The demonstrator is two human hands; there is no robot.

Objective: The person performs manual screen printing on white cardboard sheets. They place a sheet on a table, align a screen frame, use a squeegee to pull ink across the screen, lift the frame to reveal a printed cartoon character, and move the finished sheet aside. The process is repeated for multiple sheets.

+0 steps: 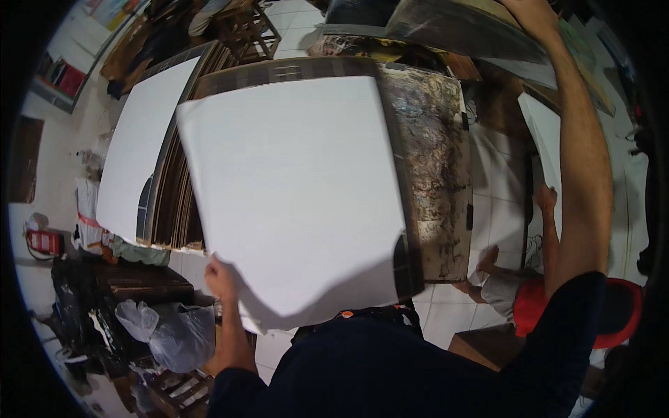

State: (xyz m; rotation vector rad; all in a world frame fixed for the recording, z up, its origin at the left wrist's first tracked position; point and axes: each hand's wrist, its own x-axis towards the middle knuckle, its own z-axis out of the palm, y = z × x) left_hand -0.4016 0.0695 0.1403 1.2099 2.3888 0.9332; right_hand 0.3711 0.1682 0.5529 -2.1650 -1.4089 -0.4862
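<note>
My left hand (221, 279) is closed on the lower left edge of a large white sheet (300, 188). That sheet lies over a dark board (398, 181), and a second layer shows along its left edge. My right arm reaches far up and to the right. There my right hand (533, 17) grips the upper edge of a tilted dark grey panel (453, 28), its fingers partly cut off by the frame. To the right of the white sheet lies a stained, mottled work surface (432, 167).
At left, another white sheet (143, 153) tops a stack of brown boards (182, 198). A person in a red garment (529, 306) sits at right, one hand (547, 198) on a white sheet (543, 132). Plastic bags (171, 334) and a red extinguisher (45, 242) stand lower left.
</note>
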